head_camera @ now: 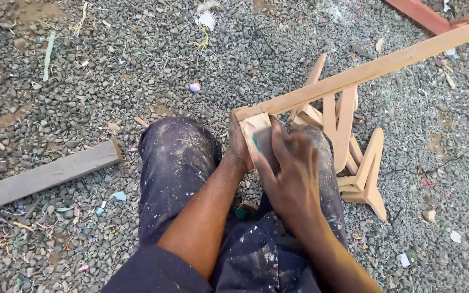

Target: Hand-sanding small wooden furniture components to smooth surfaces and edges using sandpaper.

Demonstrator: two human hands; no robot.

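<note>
A long pale wooden strip (pixel 375 68) runs from the upper right down to my knees. Its near end meets a small pale wooden block (pixel 255 129) that rests on my lap. My left hand (pixel 238 145) grips the block's left side from behind. My right hand (pixel 291 168) lies over the block's face with fingers together, pressing on it. A small green bit (pixel 256 144) shows beside the right thumb; I cannot tell what it is. Most of the block is hidden under both hands.
I sit on grey gravel in dark, paint-spattered trousers (pixel 177 163). A pile of cut pale wooden pieces (pixel 362 163) lies right of my right knee. A grey plank (pixel 50 173) lies at left. A red-brown beam (pixel 419 13) crosses the top right corner.
</note>
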